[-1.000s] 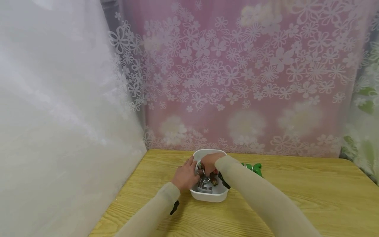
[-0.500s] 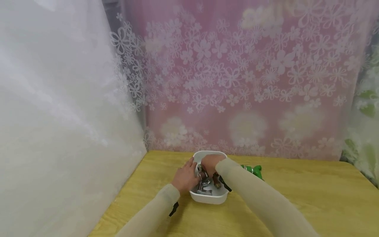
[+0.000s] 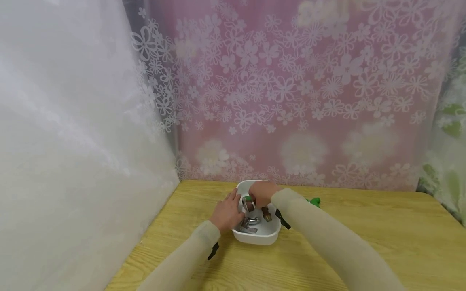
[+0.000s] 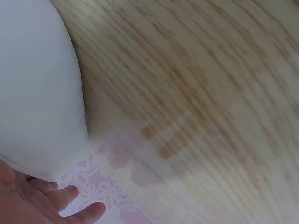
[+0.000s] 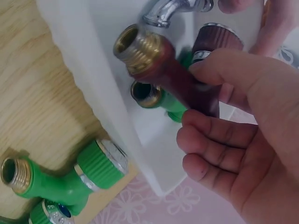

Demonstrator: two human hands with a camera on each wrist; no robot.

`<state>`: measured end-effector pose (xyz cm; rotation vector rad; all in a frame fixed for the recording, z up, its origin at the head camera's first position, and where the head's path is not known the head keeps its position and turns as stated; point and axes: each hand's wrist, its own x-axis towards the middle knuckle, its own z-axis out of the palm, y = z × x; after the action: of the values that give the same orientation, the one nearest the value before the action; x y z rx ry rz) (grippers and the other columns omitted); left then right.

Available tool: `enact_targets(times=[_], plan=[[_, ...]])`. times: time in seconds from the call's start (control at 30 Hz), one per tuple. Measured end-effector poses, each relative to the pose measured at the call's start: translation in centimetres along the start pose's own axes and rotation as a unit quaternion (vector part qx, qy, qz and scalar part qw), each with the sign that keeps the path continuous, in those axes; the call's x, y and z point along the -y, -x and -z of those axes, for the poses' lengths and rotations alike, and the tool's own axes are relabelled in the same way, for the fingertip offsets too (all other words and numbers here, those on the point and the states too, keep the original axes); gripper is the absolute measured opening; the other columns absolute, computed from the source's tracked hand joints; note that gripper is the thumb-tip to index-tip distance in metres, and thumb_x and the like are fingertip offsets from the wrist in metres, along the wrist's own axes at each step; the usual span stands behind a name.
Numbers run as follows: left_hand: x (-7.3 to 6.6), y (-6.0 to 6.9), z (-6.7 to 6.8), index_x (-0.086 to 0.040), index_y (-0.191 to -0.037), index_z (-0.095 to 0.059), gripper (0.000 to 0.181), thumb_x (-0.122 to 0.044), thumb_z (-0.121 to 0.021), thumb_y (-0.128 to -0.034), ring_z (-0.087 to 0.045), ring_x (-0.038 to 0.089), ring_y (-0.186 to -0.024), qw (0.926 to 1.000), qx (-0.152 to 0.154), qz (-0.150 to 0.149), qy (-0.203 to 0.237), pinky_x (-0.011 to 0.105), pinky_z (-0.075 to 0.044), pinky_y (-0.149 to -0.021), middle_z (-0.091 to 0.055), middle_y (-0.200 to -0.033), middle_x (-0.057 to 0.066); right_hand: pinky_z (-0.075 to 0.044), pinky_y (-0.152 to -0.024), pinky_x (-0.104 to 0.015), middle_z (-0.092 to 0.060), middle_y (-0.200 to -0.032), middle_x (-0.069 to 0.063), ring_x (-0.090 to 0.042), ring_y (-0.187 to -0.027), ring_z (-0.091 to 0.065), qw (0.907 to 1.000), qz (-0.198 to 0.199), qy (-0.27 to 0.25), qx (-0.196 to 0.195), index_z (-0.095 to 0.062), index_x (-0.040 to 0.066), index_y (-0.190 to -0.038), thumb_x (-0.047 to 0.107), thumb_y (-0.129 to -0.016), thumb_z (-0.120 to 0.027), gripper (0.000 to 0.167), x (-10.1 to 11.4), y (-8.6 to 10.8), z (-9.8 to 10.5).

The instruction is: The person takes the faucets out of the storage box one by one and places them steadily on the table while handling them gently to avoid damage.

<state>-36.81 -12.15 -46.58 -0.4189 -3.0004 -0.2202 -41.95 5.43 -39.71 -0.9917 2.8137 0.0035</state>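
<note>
Right hand fingers: the right hand [image 5: 261,140] has its thumb and curled fingers closed around a brown valve [image 5: 182,81], apparently by its narrower tail
Brown valve place: inside the white basin [image 3: 256,240], on the right side of its inner space
Threaded end: the bare brass threaded end [image 5: 126,46] points to about 10 o'clock in the right wrist view; in the head view what seems the same end faces 5 o'clock
Long axis: slanting in the right wrist view, from about 10 o'clock at the brass to 4 o'clock at the fingers
Brown knob: a ribbed brown knob [image 5: 217,42] shows just beyond the thumb; I cannot tell whether it belongs to the held valve
Left hand: the left hand [image 3: 225,216] rests on the basin's 9 o'clock rim, fingers fairly straight, gripping no fitting
Basin contents: a chrome spout [image 5: 170,8] near 7 o'clock in the head view, and a green fitting [image 5: 174,106] behind the brown valve
Outside: a green angle valve [image 5: 60,184] on the surface [image 3: 364,218], between 2 and 3 o'clock of the basin
Progress: seemingly partway; mixed fittings share the basin, the brown valve is not yet released, and the outside green one lies untouched
</note>
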Motion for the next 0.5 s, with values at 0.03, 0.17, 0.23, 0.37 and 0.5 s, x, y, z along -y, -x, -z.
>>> enact_targets(times=[0.03, 0.17, 0.23, 0.37, 0.5], plan=[[0.0, 0.0, 0.0, -0.009, -0.154, -0.041, 0.068, -0.04, -0.059, -0.0961, -0.034, 0.029, -0.15, 1.0, -0.002, -0.002, 0.0, 0.058, -0.044, -0.107, -0.023, -0.167, 0.009, -0.05, -0.067, -0.03, -0.064, -0.076, 0.009, -0.01, -0.068, -0.056, 1.0, 0.0, -0.004, -0.001, -0.067, 0.019, -0.081, 0.015, -0.081, -0.081, 0.014, 0.0, 0.2, 0.3], [0.0, 0.0, 0.0, -0.008, -0.154, -0.041, 0.068, -0.039, -0.059, -0.0963, -0.033, 0.028, -0.15, 1.0, -0.003, -0.003, -0.004, 0.058, -0.044, -0.107, -0.024, -0.167, 0.009, -0.051, -0.068, -0.029, -0.064, -0.078, 0.009, -0.01, -0.071, -0.058, 1.0, 0.004, -0.005, 0.0, -0.068, 0.019, -0.086, 0.02, -0.082, -0.082, 0.014, -0.1, 0.8, 1.1], [0.0, 0.0, -0.1, -0.008, -0.154, -0.041, 0.067, -0.039, -0.059, -0.0964, -0.034, 0.029, -0.15, 1.0, -0.004, -0.004, -0.004, 0.058, -0.044, -0.107, -0.024, -0.167, 0.01, -0.051, -0.069, -0.029, -0.065, -0.079, 0.009, -0.01, -0.071, -0.058, 0.9999, 0.002, -0.013, 0.005, -0.069, 0.018, -0.088, 0.021, -0.083, -0.081, 0.013, 0.0, 1.2, 1.4], [0.0, 0.1, -0.2, -0.009, -0.154, -0.041, 0.067, -0.039, -0.059, -0.0965, -0.034, 0.03, -0.15, 0.9999, -0.003, -0.002, -0.01, 0.058, -0.044, -0.107, -0.025, -0.167, 0.01, -0.052, -0.07, -0.031, -0.065, -0.082, 0.008, -0.01, -0.073, -0.059, 0.9996, 0.005, -0.028, 0.007, -0.07, 0.017, -0.092, 0.022, -0.085, -0.081, 0.014, 0.1, 1.7, 2.0], [-0.1, -0.1, -0.2, -0.009, -0.154, -0.041, 0.067, -0.039, -0.058, -0.097, -0.034, 0.03, -0.15, 0.9999, 0.0, 0.0, -0.017, 0.057, -0.044, -0.107, -0.023, -0.168, 0.009, -0.054, -0.071, -0.032, -0.067, -0.086, 0.008, -0.009, -0.074, -0.061, 0.9991, 0.02, -0.039, 0.004, -0.071, 0.016, -0.096, 0.022, -0.085, -0.08, 0.015, -0.2, 2.4, 2.9]])
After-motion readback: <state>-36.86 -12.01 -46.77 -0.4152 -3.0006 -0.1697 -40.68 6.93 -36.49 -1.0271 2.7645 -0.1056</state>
